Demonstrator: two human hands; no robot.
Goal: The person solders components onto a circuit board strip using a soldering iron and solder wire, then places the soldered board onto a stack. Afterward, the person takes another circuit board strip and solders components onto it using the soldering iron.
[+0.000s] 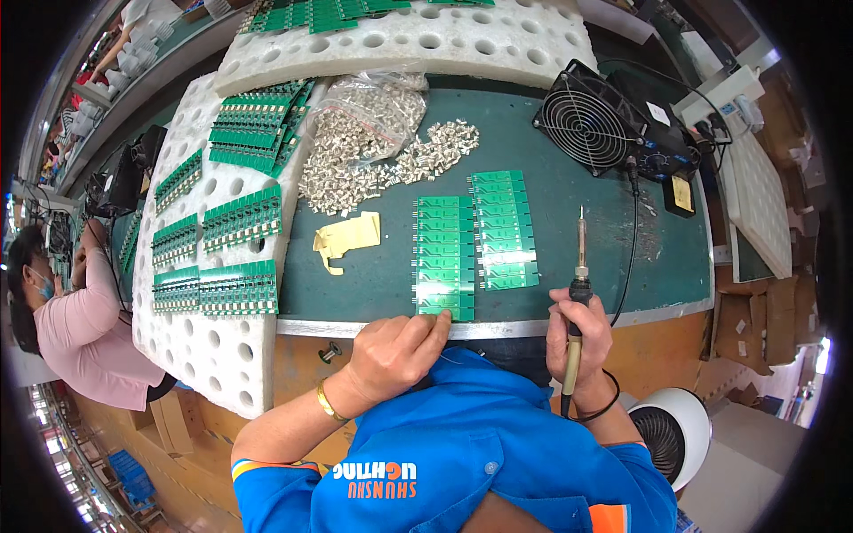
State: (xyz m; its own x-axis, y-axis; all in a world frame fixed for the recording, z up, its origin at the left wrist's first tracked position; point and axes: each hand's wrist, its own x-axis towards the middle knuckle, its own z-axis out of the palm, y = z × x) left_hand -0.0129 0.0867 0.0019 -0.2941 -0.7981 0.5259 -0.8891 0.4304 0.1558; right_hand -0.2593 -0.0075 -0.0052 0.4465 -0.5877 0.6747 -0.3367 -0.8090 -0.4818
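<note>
Upright in my right hand (582, 342) is a soldering iron (581, 275), its metal tip pointing away from me and its cord trailing below. My left hand (398, 355) is closed at the table's near edge. Its fingertips meet the near end of a green circuit board panel (442, 253); whatever they pinch is hidden. A second green panel (504, 231) lies just right of the first. Beyond them is a heap of small whitish connectors (333, 173), partly inside a clear plastic bag (382, 107). A torn piece of yellow paper (351, 235) lies left of the panels.
A black fan (582, 120) stands at the far right beside a dark box with cables. White foam boards with holes (209, 342) carry several green panels at the left and far side. A person in pink (84, 329) sits at the left. A small spool (330, 353) is below the table edge.
</note>
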